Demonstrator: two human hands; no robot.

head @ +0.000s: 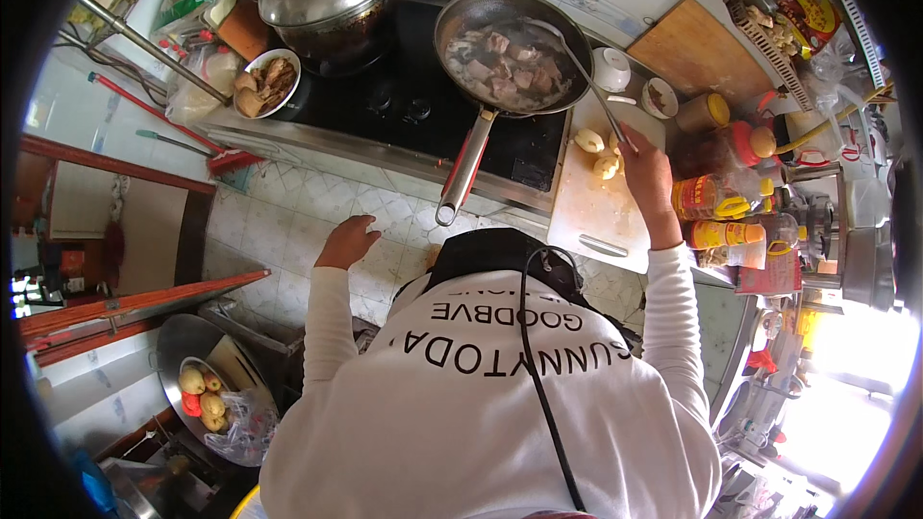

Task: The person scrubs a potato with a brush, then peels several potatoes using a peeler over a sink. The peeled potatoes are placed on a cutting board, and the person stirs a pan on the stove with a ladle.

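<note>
My right hand [647,176] grips the handle of a long metal cooking utensil [600,95]. Its far end dips into a deep frying pan [497,6] on the black cooktop [339,97], and what shape that end has cannot be told. Chunks of pale pinkish-brown meat [524,78] lie in cloudy, foamy liquid in the pan. The pan's metal handle [467,167] points towards me, with neither hand on it. Beneath my right hand, several peeled pale yellow pieces [589,140] rest on a white cutting board [595,220]. My left hand [348,241] hangs over the tiled floor, fingers apart, holding nothing.
A lidded steel pot [328,14] stands at the cooktop's back left, near a bowl [294,73] of brown food pieces. Oil and sauce bottles [710,194] line the right counter. A wooden board [696,50] leans against the wall. Behind my left arm sits a large metal pan [173,335] with produce.
</note>
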